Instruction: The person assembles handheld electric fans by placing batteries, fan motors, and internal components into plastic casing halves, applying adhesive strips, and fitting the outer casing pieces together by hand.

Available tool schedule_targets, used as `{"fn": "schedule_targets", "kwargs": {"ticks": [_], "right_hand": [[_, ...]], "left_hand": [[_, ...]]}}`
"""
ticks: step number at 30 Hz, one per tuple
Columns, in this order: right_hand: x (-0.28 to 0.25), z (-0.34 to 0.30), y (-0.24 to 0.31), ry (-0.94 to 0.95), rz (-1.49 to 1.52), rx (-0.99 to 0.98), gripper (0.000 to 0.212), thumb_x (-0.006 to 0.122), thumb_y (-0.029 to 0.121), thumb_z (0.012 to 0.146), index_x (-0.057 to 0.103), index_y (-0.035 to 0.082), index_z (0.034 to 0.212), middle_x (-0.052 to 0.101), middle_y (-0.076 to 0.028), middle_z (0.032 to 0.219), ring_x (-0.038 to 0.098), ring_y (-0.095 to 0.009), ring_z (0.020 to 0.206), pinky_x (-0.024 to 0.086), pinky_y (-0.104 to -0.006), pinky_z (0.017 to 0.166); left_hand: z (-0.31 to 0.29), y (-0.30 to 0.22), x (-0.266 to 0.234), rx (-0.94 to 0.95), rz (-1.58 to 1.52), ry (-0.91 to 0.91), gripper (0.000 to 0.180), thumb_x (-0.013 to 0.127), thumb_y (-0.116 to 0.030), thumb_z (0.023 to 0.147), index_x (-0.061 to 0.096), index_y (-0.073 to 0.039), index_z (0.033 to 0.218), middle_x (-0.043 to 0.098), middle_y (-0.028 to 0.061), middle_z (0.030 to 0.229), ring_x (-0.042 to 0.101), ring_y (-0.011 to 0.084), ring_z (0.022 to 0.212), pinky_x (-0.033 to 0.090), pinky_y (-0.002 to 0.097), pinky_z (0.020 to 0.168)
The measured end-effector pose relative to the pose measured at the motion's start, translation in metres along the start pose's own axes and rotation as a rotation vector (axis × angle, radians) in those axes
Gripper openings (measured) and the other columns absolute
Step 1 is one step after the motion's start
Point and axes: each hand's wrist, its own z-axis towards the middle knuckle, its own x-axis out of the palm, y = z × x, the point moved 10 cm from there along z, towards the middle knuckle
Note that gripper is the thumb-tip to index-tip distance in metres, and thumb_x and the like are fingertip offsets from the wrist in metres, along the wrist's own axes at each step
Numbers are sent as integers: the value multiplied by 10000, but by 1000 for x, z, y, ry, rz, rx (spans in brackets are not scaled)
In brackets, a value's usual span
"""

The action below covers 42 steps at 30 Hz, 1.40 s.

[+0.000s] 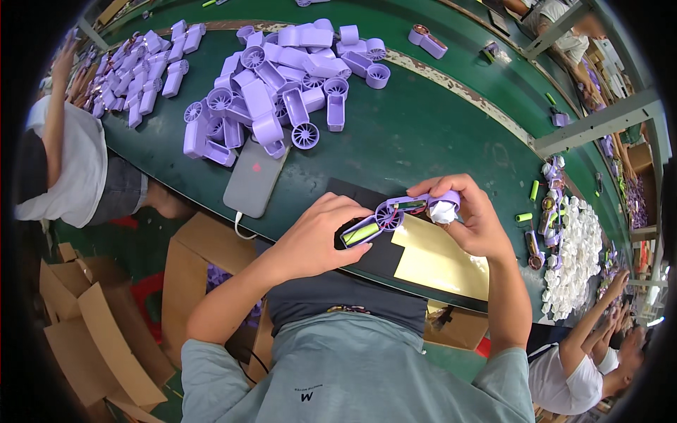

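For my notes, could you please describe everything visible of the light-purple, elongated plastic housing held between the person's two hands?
The light-purple, elongated plastic housing is open toward the camera, its round, spoked section near the middle. A bright green cylinder sits in the left section; thin reddish wires show right of the spokes. A crumpled white piece covers part of the right end. It slants, right end farther from the body, gripped by the left hand and right hand over the green table.
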Motion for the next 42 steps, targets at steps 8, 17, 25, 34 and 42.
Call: {"fn": "schedule_targets", "kwargs": {"ticks": [8, 17, 25, 34, 42], "right_hand": [[6, -3, 42, 2, -271, -174, 426, 596, -182, 788, 573, 78, 1125, 682, -227, 1237, 687, -312, 1111, 553, -400, 927], [3, -13, 72, -7, -220, -279, 364, 596, -172, 775, 597, 88, 1030, 731, -196, 1128, 732, -301, 1012, 594, -378, 832], [-5, -15, 51, -10, -109, -204, 417, 570, -213, 742, 626, 67, 1047, 702, -163, 1158, 708, -293, 1041, 574, -379, 869], [-6, -10, 16, -62, -87, -47, 396, 645, -162, 788, 636, 57, 1118, 642, -113, 1165, 656, -251, 1080, 535, -349, 898], [-10, -39, 10, -391, -569, 206, 272, 738, -55, 840, 676, 40, 1087, 649, -126, 1076, 665, -287, 918, 563, -372, 757]], "left_hand": [[-7, -19, 6, -182, -236, 80, 335, 642, -144, 1024, 458, 8, 1259, 665, 165, 1065, 646, 245, 854, 538, 385, 735], [-32, -22, 59, -498, -1322, 425, 613, 349, -410, 1156, 344, 3, 1609, 539, 30, 988, 483, 106, 826, 426, 260, 698], [-33, -29, 56, -425, -1056, 481, 592, 373, -332, 1157, 298, 32, 1618, 641, 133, 1265, 538, 111, 897, 488, 250, 734], [-26, -37, 58, -411, -1028, 535, 546, 513, -179, 1114, 353, 38, 1589, 684, 153, 1230, 685, 158, 887, 606, 308, 783], [-3, -26, 23, -194, -843, 119, 429, 508, -45, 1081, 490, 95, 1486, 722, 179, 1142, 697, 148, 776, 591, 282, 670]]}}
